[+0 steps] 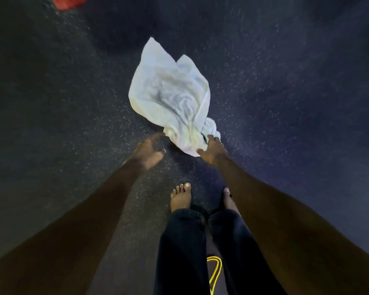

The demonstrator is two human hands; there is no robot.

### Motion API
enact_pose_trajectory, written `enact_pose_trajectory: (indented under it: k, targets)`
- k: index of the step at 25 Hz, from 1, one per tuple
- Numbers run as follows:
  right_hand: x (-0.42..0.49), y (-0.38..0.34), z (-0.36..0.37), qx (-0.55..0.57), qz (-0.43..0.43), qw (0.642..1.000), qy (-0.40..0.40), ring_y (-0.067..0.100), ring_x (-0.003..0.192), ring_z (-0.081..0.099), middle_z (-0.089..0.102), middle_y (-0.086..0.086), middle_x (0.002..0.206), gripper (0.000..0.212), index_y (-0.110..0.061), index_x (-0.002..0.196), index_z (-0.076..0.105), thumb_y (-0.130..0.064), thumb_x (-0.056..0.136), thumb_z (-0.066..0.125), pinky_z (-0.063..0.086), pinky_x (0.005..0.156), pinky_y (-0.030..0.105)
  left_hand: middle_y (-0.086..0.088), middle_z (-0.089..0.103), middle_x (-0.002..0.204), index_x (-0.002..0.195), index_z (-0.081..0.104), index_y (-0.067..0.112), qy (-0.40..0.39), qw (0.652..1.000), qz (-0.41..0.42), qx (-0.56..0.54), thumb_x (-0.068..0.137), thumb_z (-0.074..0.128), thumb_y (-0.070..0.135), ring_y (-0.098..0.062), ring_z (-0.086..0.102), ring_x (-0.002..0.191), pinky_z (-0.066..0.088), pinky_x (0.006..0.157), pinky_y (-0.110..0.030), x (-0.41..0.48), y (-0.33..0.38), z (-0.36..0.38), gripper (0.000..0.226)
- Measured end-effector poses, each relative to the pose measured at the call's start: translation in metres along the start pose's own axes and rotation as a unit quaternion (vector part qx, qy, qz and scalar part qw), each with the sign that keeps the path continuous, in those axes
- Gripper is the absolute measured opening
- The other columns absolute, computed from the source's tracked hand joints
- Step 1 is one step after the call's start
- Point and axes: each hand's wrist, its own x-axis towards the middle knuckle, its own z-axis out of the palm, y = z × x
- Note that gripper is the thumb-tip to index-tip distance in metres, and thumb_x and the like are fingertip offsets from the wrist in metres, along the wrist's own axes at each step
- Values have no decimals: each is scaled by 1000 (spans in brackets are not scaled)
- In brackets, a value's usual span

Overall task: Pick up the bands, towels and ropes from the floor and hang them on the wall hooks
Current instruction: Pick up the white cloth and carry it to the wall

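The white towel lies crumpled on the dark speckled floor at the centre of the frame, with its pointed corners toward the top and its near end bunched into a knot of folds. The right hand is on that bunched end. Its fingers lie over the cloth and its thumb sits along the lower edge, so its grip appears to close on the towel, though blur makes this less than certain. The left hand is just left of the same end, its grip wide open with fingers spread and holding nothing; whether its fingertips touch the cloth is unclear. Below the hands stand two bare feet under dark trouser legs. A yellow rope loops on the floor at the bottom edge, and a red object sits in the upper left corner.
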Motion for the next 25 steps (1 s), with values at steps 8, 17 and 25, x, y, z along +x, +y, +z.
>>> enact_pose_trajectory:
  k: [8, 17, 25]
  targets:
    - [-62, -12, -55, 113, -10, 992, 49, 40, 115, 57, 59, 18, 127, 46, -14, 136, 41, -32, 95, 51, 47, 94, 42, -5, 62, 129, 139, 51, 26, 13, 998, 58, 13, 89, 63, 7, -14, 57, 104, 46, 79, -22, -27, 65, -22, 55]
    - [-319, -83, -310, 170, -134, 968, 123, 19, 105, 65, 70, -5, 113, 37, -32, 116, 63, -30, 80, 63, 51, 91, 34, -4, 54, 141, 140, 52, 26, 10, 976, 212, 59, 82, 59, 3, -18, 52, 128, 38, 104, -24, -222, 315, -150, 63]
    - [-585, -8, -495, 162, -183, 951, 191, 10, 90, 66, 70, -13, 89, 26, -42, 91, 65, -29, 69, 61, 55, 82, 36, 10, 64, 121, 115, 72, 25, -102, 888, 404, 194, 69, 63, 18, -5, 56, 115, 36, 93, -14, -447, 553, -134, 47]
